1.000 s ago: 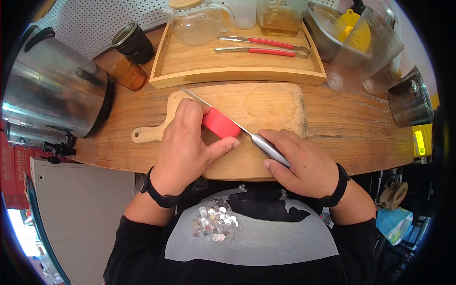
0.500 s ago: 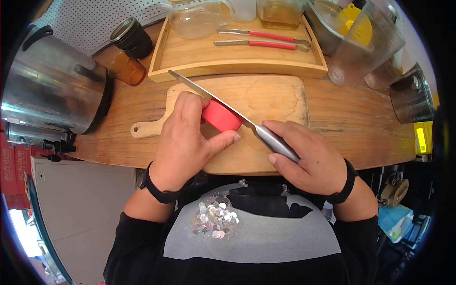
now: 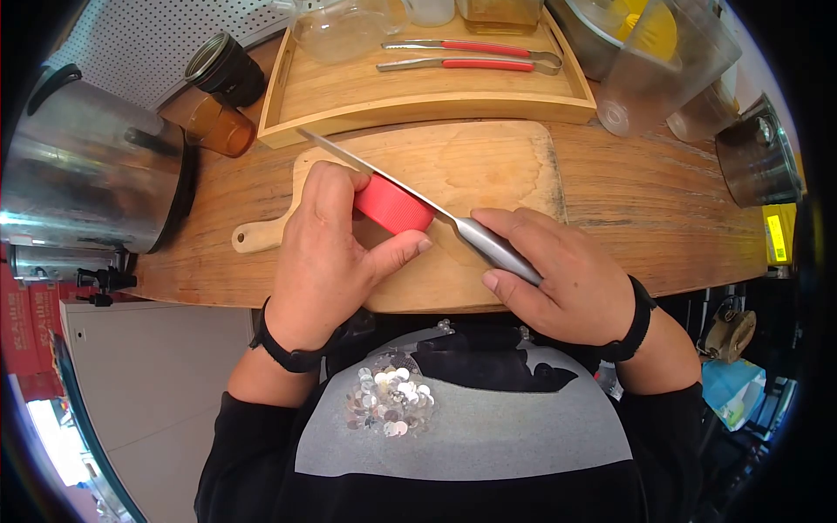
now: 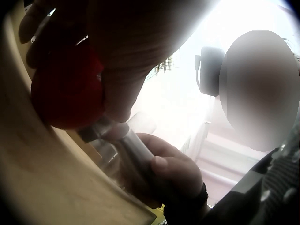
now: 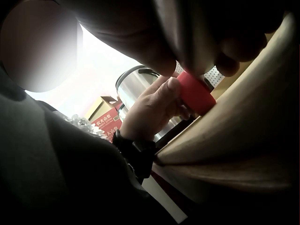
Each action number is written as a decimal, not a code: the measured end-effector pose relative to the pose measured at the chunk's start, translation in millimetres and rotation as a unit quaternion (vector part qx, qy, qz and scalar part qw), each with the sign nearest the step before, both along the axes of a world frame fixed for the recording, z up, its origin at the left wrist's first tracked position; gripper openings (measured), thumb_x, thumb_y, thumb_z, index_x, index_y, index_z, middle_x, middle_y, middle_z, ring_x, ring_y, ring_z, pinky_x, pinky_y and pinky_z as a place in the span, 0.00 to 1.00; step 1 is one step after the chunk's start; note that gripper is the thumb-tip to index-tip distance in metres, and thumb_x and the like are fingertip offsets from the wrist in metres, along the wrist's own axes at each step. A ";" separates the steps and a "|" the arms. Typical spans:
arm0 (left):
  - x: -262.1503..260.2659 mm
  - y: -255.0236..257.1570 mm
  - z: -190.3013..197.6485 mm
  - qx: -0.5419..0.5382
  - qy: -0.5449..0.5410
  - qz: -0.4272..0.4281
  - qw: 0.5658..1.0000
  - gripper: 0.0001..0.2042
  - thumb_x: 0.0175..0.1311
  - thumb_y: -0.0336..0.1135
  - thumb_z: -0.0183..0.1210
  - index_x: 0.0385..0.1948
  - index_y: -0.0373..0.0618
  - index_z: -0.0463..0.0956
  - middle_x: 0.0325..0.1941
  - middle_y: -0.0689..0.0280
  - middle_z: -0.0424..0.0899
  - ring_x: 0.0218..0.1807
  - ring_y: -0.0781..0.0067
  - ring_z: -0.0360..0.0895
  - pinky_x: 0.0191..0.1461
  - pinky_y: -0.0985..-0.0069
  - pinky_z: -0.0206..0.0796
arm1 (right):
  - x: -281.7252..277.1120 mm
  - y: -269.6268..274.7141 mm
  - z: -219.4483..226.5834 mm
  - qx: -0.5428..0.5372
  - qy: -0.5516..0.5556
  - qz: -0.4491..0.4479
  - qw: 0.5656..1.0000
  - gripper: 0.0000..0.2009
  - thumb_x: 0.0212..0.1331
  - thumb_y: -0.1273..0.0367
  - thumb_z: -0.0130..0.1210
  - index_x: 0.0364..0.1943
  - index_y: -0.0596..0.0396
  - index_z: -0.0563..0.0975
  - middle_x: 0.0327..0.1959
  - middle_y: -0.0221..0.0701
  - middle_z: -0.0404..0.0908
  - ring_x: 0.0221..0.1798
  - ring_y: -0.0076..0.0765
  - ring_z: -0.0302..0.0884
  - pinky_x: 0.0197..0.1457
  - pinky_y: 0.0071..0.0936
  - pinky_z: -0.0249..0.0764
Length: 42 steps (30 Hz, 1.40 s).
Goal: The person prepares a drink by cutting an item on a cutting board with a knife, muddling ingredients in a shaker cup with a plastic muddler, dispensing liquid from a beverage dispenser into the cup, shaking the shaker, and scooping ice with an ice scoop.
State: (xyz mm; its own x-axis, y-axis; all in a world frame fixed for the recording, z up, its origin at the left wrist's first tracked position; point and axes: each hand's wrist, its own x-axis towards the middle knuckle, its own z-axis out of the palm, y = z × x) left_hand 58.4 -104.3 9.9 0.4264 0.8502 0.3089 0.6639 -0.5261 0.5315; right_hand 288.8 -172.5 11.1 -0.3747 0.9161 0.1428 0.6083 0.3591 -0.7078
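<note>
A round red piece (image 3: pixel 392 207) lies on the wooden cutting board (image 3: pixel 497 166). My left hand (image 3: pixel 336 248) grips it from the left, thumb below and fingers over its top; it shows red (image 4: pixel 65 89) under that hand in the left wrist view. My right hand (image 3: pixel 558 275) grips the steel handle of a knife (image 3: pixel 493 247). The blade (image 3: pixel 349 159) runs up and left across the top of the red piece toward the board's far left corner. The right wrist view shows the red piece (image 5: pixel 194 93) with the left thumb against it.
A wooden tray (image 3: pixel 418 105) behind the board holds two red-handled tongs (image 3: pixel 471 54) and glass jars. A big steel urn (image 3: pixel 83 166) stands at the left, amber and dark jars (image 3: pixel 214 109) beside it. Plastic containers (image 3: pixel 663 61) and a steel pot (image 3: pixel 758 161) are at the right.
The knife blade has drawn slightly back and toward me across the red piece. Both hands keep their grips. The view has shifted a little, so the tray sits higher.
</note>
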 end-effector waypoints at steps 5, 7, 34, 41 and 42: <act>-0.6 1.5 -1.8 0.006 -0.007 -0.006 1.000 0.30 0.40 0.48 0.74 0.38 0.38 0.68 0.33 0.61 0.70 0.34 0.67 0.66 0.40 0.73 0.62 | -1.8 -0.1 1.8 0.015 0.006 -0.005 1.000 0.21 0.58 0.65 0.54 0.55 0.56 0.69 0.37 0.44 0.75 0.36 0.53 0.76 0.40 0.42 0.72; 0.1 1.2 -0.5 0.021 0.010 -0.014 1.000 0.29 0.39 0.44 0.74 0.37 0.38 0.67 0.35 0.56 0.70 0.36 0.54 0.72 0.38 0.65 0.67 | -2.5 0.6 -2.0 0.003 -0.007 -0.004 1.000 0.21 0.58 0.65 0.53 0.55 0.56 0.69 0.36 0.44 0.75 0.36 0.53 0.76 0.40 0.42 0.72; 0.1 1.3 1.3 0.006 0.005 -0.010 1.000 0.28 0.38 0.43 0.75 0.37 0.38 0.68 0.35 0.56 0.71 0.36 0.54 0.72 0.38 0.66 0.67 | -2.0 -0.3 -3.0 -0.008 -0.021 -0.001 1.000 0.20 0.58 0.66 0.53 0.54 0.55 0.69 0.35 0.44 0.75 0.35 0.52 0.76 0.38 0.42 0.72; -0.4 1.3 -0.5 0.005 0.003 -0.010 1.000 0.28 0.38 0.43 0.75 0.37 0.38 0.68 0.35 0.56 0.70 0.36 0.54 0.72 0.38 0.65 0.67 | 0.0 -1.1 -4.2 0.011 0.006 0.002 1.000 0.21 0.58 0.65 0.54 0.55 0.57 0.69 0.37 0.43 0.75 0.36 0.52 0.76 0.39 0.42 0.72; -1.3 1.9 -2.7 0.008 -0.003 -0.010 1.000 0.30 0.39 0.47 0.74 0.37 0.38 0.68 0.34 0.59 0.70 0.35 0.62 0.69 0.38 0.70 0.64 | -0.3 -1.8 -2.5 0.010 0.007 0.003 1.000 0.21 0.58 0.65 0.54 0.55 0.57 0.69 0.37 0.43 0.75 0.36 0.52 0.76 0.39 0.42 0.72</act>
State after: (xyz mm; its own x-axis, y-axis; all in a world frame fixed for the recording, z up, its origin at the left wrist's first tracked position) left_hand 57.2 -102.4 7.2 0.4412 0.8368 0.3242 0.6505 -0.5471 0.5268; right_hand 288.5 -174.3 8.5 -0.3776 0.9109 0.1661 0.5966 0.3766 -0.7087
